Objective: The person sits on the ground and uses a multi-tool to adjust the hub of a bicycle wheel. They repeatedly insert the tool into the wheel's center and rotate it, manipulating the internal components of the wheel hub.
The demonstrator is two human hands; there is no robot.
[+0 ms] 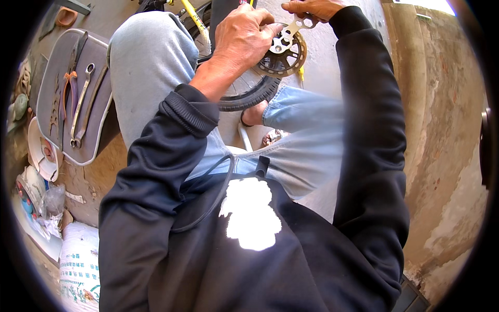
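Observation:
A flat silver multi-hole spanner lies against the middle of a bicycle chainring, its lower end over the hub. My right hand is closed on the spanner's upper end. My left hand is bent over the bicycle just left of the chainring, its thumb reaching to the spanner's lower end. Its other fingers are curled, and what they grip is hidden. Below the chainring shows a black bicycle tyre, and a yellow frame tube runs beside my left hand.
Left of my knee, a grey padded board carries pliers, a combination spanner and other hand tools. Further down stand a pale bowl, plastic bags and a white printed sack. A worn wall rises at right.

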